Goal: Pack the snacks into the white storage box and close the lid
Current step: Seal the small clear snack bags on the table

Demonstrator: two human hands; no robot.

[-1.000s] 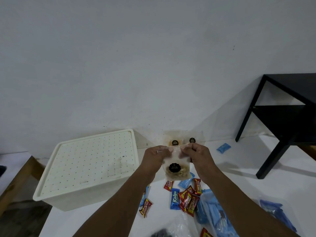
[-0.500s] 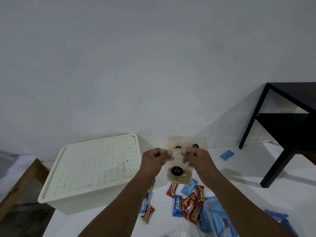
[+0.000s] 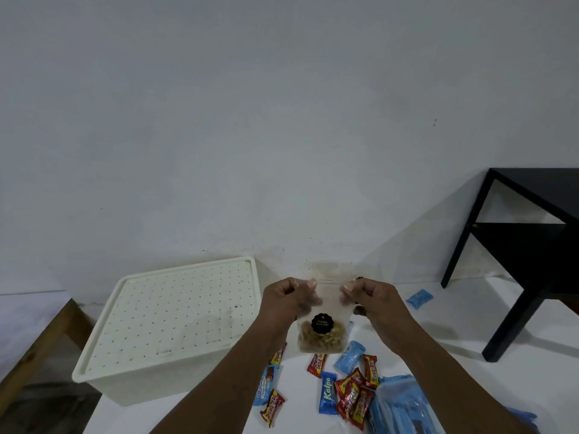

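Note:
Both hands hold up a clear pouch of nuts [image 3: 322, 333] with a round black label. My left hand [image 3: 286, 300] pinches its top left corner and my right hand [image 3: 371, 297] pinches its top right corner. The white storage box [image 3: 150, 368] stands to the left with its dotted lid [image 3: 175, 314] on. Under the pouch, red and blue wrapped snacks [image 3: 347, 393] lie scattered on the white surface. A clear bag of blue packets [image 3: 404, 408] lies at the lower right.
Another clear pouch [image 3: 332, 269] leans on the wall behind my hands. One blue packet [image 3: 419, 298] lies alone near a black side table [image 3: 529, 252] at the right. A wooden edge [image 3: 37, 343] shows at the far left.
The view has tilted up a little, so everything sits lower in the frame. My hands still hold the pouch by its top corners, thumbs now a bit further apart.

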